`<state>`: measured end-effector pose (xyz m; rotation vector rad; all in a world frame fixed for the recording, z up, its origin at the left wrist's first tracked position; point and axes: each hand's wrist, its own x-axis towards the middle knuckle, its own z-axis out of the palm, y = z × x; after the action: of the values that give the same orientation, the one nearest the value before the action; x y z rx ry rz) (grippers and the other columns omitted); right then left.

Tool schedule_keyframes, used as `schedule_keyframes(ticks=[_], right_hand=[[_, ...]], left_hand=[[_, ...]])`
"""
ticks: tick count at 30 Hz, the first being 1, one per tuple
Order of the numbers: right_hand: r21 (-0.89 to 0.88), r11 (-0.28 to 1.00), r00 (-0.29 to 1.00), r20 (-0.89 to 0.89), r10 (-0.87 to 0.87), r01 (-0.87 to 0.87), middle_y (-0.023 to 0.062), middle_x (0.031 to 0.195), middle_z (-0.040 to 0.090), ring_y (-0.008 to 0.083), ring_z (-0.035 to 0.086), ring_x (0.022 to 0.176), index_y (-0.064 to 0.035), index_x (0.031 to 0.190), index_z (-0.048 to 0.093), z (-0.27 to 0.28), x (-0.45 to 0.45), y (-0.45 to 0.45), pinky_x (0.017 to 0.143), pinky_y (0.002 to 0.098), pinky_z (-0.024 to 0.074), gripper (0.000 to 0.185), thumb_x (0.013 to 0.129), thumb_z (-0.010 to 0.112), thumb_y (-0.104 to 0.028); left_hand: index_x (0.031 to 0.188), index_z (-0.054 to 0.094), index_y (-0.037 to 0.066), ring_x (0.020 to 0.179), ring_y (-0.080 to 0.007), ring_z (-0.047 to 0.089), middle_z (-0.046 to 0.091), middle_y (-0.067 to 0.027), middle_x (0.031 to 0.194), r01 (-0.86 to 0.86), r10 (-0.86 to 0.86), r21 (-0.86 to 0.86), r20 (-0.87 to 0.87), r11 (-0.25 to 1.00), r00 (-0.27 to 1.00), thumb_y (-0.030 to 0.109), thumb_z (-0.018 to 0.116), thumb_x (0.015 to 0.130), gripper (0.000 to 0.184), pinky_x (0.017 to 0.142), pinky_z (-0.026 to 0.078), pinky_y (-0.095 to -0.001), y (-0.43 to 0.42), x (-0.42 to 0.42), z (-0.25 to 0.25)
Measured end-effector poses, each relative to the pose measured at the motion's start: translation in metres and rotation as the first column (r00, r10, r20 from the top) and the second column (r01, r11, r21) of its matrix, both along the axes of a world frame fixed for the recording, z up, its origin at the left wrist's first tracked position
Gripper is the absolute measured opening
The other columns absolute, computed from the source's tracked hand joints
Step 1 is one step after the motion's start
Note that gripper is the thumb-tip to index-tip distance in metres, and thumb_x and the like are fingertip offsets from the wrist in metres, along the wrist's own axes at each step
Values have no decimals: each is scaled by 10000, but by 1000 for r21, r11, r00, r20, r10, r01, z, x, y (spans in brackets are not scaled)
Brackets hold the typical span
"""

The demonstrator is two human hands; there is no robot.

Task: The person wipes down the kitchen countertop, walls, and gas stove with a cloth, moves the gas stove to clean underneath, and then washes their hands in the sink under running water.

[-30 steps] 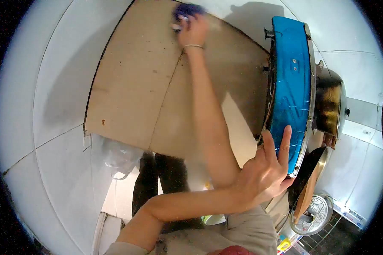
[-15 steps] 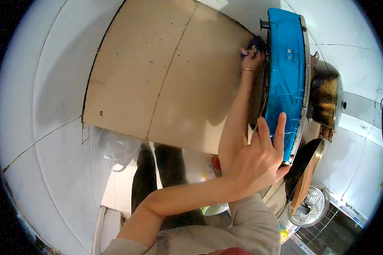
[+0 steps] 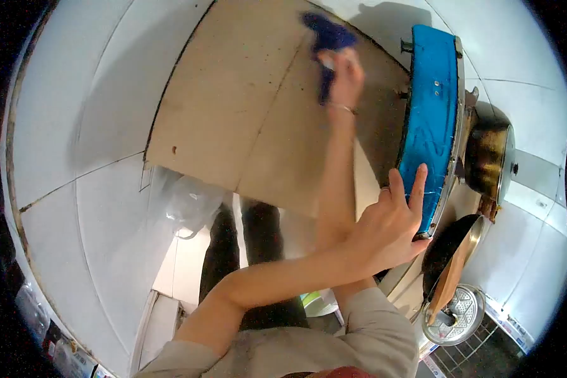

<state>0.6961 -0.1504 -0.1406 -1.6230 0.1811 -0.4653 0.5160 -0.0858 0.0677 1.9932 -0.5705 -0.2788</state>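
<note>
My right hand (image 3: pixel 345 72) is closed on a dark blue cloth (image 3: pixel 327 34), which is bunched against the tan tiled counter (image 3: pixel 220 120) towards its far edge. Crossing over my right forearm, my left hand (image 3: pixel 390 227) grips the near end of a blue-sided gas stove (image 3: pixel 431 101). Two of its fingers stretch along the blue panel, and the thumb is at the near corner. Some of the other fingertips are hidden. Small dark feet stick out from the stove's lower side, over a shadowed strip of counter.
A browned metal pot (image 3: pixel 488 151) with a lid is on the stove's far side. Nearer are a black pan (image 3: pixel 447 246), a wooden board (image 3: pixel 453 271) and a perforated steel steamer plate (image 3: pixel 461 318). White tiled walls surround the counter. A clear plastic bag (image 3: pixel 192 205) hangs by its near edge.
My right hand has moved with the cloth from beside the stove's base leftwards and up across the counter. My left hand remains on the stove. The whole view has shifted slightly.
</note>
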Motion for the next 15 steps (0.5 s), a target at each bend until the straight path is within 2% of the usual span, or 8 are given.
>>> schedule_keyframes(ticks=[3,5,7,8,12,13,14,15], right_hand=[[-70,997,981,-188,-39,26,119,1071,588,190,547,975,6,1030,572,8,-26,-39,873,316,428,305,908,518,-269],[-714,555,891,228,-393,428,150,1016,588,237,550,914,16,1007,555,-42,-29,-53,826,347,439,254,895,513,-208],[-541,810,930,-126,-345,227,182,909,611,310,563,855,26,912,596,-35,-40,6,843,375,421,285,857,568,-252],[-623,775,973,-94,-209,106,202,927,549,348,497,926,53,949,522,-32,-43,45,867,439,388,200,806,527,-86],[-592,789,986,67,-154,163,160,1034,584,290,514,979,38,1023,558,-16,-31,127,825,391,406,238,856,552,-131],[-150,987,988,-131,-86,66,107,980,591,219,521,920,4,964,583,-12,-28,128,808,339,406,218,854,575,-184],[344,939,961,-268,71,26,55,926,598,149,527,861,-30,905,609,-13,-27,128,790,288,407,213,852,597,-236],[355,934,952,-299,67,46,24,892,592,118,518,847,-32,922,604,10,-34,119,769,269,413,222,862,591,-245]], left_hand=[[1336,233,-109,786,-366,604,398,-421,1133,-5,5,16,12,1000,1000,371,756,608,1016,586,539,-316,2,-1,-1],[1341,224,-102,797,-376,599,397,-419,1135,-8,8,5,-20,1000,1000,374,753,609,1021,594,539,-323,1,-2,0],[1346,215,-95,809,-386,595,396,-417,1137,-11,11,-5,-42,1000,999,377,751,611,1025,602,539,-330,-1,0,-2],[1366,178,-63,838,-428,582,388,-419,1147,-16,15,-18,-70,1000,997,418,723,640,1027,643,532,-387,0,-2,-3],[1397,129,-1,924,-482,545,366,-414,1179,2,-5,-28,-120,1000,993,466,699,660,1042,732,511,-459,-2,-3,-6],[1396,134,-1,931,-478,544,368,-410,1180,-18,15,-26,-95,999,995,464,699,659,1038,746,507,-456,-1,-4,-6],[1395,136,-1,921,-468,551,384,-396,1171,6,-4,13,-114,1000,993,469,699,657,1040,759,502,-445,1,-2,-2],[1395,136,-1,921,-468,551,384,-396,1171,5,-3,15,-112,1000,994,469,699,657,1040,759,502,-445,2,-1,-2]])
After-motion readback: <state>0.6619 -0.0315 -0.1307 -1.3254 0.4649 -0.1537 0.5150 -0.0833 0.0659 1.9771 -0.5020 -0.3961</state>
